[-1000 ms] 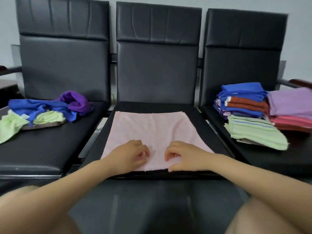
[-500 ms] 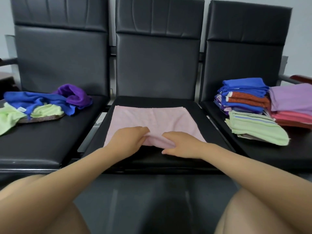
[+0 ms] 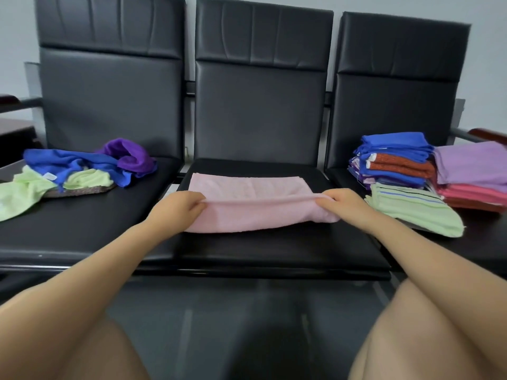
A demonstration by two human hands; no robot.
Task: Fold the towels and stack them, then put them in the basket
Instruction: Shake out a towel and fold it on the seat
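Observation:
A pale pink towel [image 3: 255,204] lies on the middle black seat [image 3: 274,250], its near edge lifted and carried toward the back. My left hand [image 3: 178,208] pinches that edge at its left end, and my right hand [image 3: 343,205] pinches it at the right end. Unfolded blue, purple and light green towels [image 3: 82,171] lie in a loose heap on the left seat. On the right seat stand folded stacks: blue and rust towels [image 3: 395,160], lilac over coral towels [image 3: 472,176], and a striped green towel [image 3: 414,212] in front. No basket is in view.
Three black chairs stand in a row with high backs [image 3: 260,86] against a pale wall. A wooden armrest [image 3: 488,134] shows at the far right. My knees fill the bottom corners, with dark floor [image 3: 247,325] between them.
My hands took hold of the pink towel's near edge at its middle, slid apart to its two ends, and lifted it toward the chair back, so the towel now lies half folded over.

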